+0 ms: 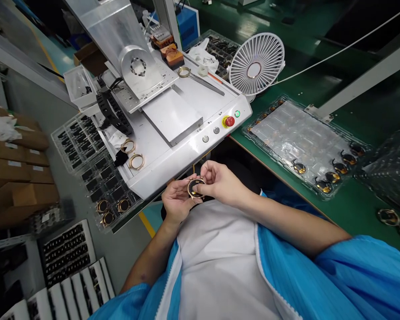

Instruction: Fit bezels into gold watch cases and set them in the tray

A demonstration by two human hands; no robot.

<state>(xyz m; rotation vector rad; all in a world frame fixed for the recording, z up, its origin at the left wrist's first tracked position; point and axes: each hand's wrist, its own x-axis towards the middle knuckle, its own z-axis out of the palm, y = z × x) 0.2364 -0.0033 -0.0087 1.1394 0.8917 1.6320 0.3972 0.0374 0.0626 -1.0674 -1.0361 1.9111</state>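
Observation:
A round watch case (194, 188) with a gold rim and a dark inside is held in front of my body, near the machine's front edge. My left hand (177, 198) grips it from the left side with the fingers curled round the rim. My right hand (225, 184) holds the other side, its thumb lying over the dark inside and its index finger bent at the upper rim. Part of the case is hidden under that thumb. Two gold watch rims (136, 162) lie on the machine's left front corner, beside a small black piece (121, 158).
The white machine (173, 155) has buttons and a red emergency stop (230, 121). Tweezers (206, 84) lie on it. A white fan (256, 66) stands behind. On the right is a clear tray (286, 133) with round gold parts; on the left, trays of dark parts (102, 178).

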